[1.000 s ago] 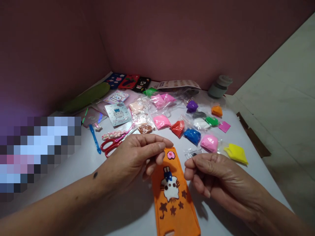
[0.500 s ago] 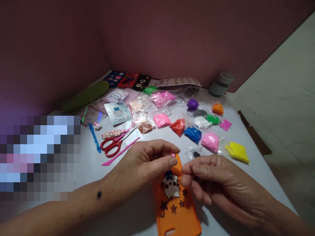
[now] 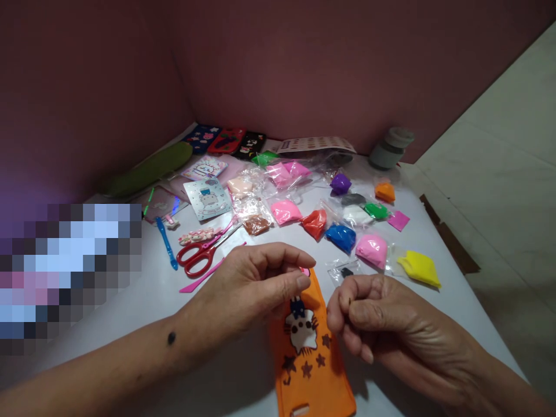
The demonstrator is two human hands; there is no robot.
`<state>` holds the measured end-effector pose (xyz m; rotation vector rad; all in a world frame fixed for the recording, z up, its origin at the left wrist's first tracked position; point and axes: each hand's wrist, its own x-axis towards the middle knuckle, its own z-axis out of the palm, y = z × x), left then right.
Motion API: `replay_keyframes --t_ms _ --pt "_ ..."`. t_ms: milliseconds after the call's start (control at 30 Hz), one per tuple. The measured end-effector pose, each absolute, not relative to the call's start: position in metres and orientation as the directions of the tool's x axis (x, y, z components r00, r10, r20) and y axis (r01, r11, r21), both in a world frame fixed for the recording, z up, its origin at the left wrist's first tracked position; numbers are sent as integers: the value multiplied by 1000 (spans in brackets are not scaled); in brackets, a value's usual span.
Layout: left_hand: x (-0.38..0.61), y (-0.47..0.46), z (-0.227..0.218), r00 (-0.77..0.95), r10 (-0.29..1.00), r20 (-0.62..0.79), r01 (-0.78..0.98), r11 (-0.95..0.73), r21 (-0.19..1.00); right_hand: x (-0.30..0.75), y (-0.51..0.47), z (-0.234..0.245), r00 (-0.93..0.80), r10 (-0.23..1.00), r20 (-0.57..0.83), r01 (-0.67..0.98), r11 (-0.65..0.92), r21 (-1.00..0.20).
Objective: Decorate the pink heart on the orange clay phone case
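Note:
An orange phone case point(image 3: 310, 370) with a white cat figure and brown stars lies on the white table point(image 3: 130, 324) in front of me. My left hand point(image 3: 256, 281) rests curled over the case's top end, fingers bent together near a pink heart. My right hand point(image 3: 373, 321) hovers just right of the case, thumb and forefinger pinched on a tiny dark bit that I cannot name.
Several small bags of coloured clay lie beyond the hands: blue point(image 3: 340, 236), pink point(image 3: 371, 249), yellow point(image 3: 419, 267), red point(image 3: 315, 223). Red scissors point(image 3: 195, 258), a pink plastic tool point(image 3: 204, 275) and a blue tool point(image 3: 167, 243) lie left. A grey jar point(image 3: 391, 147) stands at the back.
My left hand slid a little toward me over the case's top. My right hand's fingers closed from a loose curl into a pinch and drew slightly away from the left hand.

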<state>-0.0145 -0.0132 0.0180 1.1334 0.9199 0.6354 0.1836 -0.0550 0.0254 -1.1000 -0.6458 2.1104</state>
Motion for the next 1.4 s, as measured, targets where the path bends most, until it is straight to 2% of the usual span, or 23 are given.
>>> replay_keyframes --t_ms 200,733,967,1400 --pt "-14 -12 19 486 815 -316 4 360 933 186 -55 28 -446 749 -491 -345 -650 -678" --pt "-17 -11 17 488 819 -302 49 321 946 184 -55 26 -495 727 -476 -349 -668 -657" --pt "-16 -15 20 602 757 -254 -59 360 931 184 -55 27 -489 703 -516 -322 -695 -643" --pt "-11 -17 23 657 722 -218 -22 307 951 181 -59 24 -456 686 -566 -309 -719 -622"
